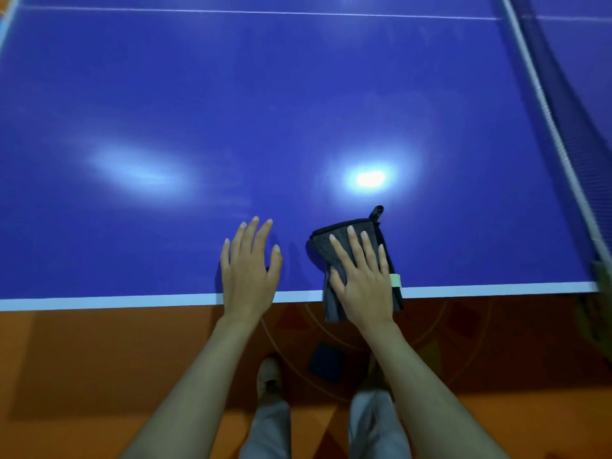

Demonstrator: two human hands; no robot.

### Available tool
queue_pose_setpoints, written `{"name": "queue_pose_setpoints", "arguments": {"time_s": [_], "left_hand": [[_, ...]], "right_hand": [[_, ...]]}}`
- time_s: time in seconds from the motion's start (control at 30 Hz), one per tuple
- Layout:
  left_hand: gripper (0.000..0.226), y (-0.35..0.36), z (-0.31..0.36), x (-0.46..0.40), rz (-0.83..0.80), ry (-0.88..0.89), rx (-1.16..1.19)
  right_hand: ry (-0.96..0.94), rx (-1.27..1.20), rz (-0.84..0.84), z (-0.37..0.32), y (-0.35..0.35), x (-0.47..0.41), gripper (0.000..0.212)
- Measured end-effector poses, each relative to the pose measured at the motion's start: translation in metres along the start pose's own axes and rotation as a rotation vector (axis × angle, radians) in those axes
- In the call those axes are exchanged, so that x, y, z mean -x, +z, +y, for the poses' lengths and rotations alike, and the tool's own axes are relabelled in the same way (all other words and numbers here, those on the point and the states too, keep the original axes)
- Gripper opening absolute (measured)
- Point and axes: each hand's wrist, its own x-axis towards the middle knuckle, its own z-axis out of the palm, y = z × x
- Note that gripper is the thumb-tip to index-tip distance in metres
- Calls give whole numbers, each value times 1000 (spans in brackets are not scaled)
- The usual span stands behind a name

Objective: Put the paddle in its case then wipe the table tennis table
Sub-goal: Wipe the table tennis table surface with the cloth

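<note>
A blue table tennis table [265,94] fills most of the view, with a white line along its near edge. A dark grey cloth [324,246] with a black hanging loop lies at that edge, partly hanging over it. My right hand [362,276] presses flat on the cloth with straight, spread fingers. My left hand [248,263] rests flat on the bare table just to the left of the cloth, fingers straight. No paddle or case can be made out for certain.
The net [559,104] with its white top band runs along the right side. Below the table edge are an orange floor [99,359], my legs and shoes, and a dark blue square object [326,361] on the floor.
</note>
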Motion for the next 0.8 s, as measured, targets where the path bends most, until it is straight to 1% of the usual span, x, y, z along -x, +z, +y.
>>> {"name": "queue_pose_setpoints", "arguments": {"time_s": [0.2,0.43,0.6,0.8], "left_hand": [[49,43,83,8,-43,-6,-2],[47,98,184,11,-74,-102,81],[46,131,248,12,-108,-168,122],[44,152,301,7,-122,-103,70]], "right_hand": [[9,-36,-3,96,-12,5,66],[45,-55,-7,220,-27,11,67],[109,-56,11,313,-37,22,67],[194,-75,14,401,-49,39,67]]}}
